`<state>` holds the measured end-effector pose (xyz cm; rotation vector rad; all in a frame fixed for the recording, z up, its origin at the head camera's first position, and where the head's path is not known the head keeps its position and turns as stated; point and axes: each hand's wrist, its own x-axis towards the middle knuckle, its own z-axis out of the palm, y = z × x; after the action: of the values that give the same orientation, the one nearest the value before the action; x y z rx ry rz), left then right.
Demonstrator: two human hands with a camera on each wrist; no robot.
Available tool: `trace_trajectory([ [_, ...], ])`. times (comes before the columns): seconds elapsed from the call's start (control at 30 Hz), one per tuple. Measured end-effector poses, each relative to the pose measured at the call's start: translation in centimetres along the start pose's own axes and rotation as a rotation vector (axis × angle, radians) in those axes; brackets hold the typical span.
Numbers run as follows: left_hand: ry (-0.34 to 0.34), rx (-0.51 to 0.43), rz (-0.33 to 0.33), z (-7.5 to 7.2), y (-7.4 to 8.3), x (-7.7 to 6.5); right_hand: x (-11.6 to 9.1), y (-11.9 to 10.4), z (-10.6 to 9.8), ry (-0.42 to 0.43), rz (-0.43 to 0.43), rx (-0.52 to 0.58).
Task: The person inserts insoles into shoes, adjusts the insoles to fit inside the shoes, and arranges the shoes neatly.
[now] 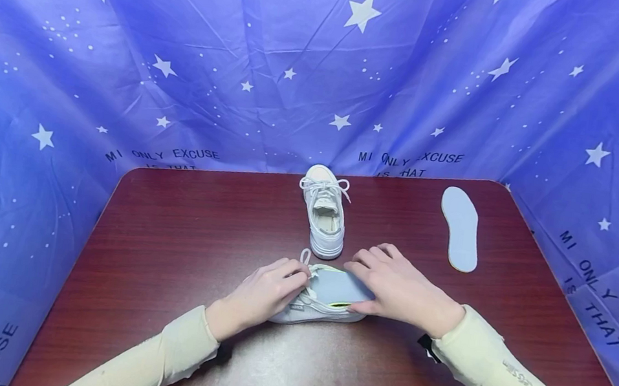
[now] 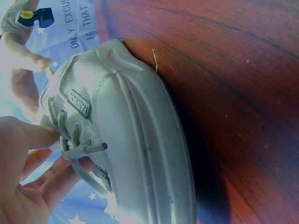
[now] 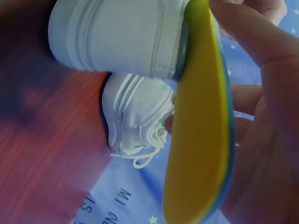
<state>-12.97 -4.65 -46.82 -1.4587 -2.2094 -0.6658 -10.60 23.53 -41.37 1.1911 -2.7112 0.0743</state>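
Observation:
A white lace-up sneaker lies crosswise near the middle of the table, its toe to the left. My left hand pinches its tongue and laces at the opening. A grey-blue insole is partly inside that sneaker, its rear end sticking up out of the heel. Thumb and fingers of my right hand grip this insole by its edges. The right wrist view shows the insole's yellow underside tilted above the heel collar. The insole's front end is hidden inside the shoe.
Just behind stands a second white sneaker, toe away from me, laces tied in a bow. Another light insole lies flat at the back right of the dark red wooden table. Blue star-patterned cloth hangs around the table.

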Motion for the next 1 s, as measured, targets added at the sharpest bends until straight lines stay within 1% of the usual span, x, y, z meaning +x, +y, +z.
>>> trace_trajectory([
  [0.1,0.001,0.001,0.0,0.0,0.0,0.0,-0.3,0.1,-0.2,-0.025,0.025,-0.015],
  [0.27,0.007,-0.001,0.005,0.0,0.0,-0.1,-0.6,0.3,-0.2,-0.061,0.042,-0.031],
  [0.57,0.006,0.003,0.011,-0.1,0.0,0.0,-1.0,0.6,-1.2,-0.064,0.051,0.001],
  [1.0,-0.004,0.01,0.013,0.0,-0.1,0.0,-1.1,1.2,-0.9,-0.053,0.025,0.077],
])
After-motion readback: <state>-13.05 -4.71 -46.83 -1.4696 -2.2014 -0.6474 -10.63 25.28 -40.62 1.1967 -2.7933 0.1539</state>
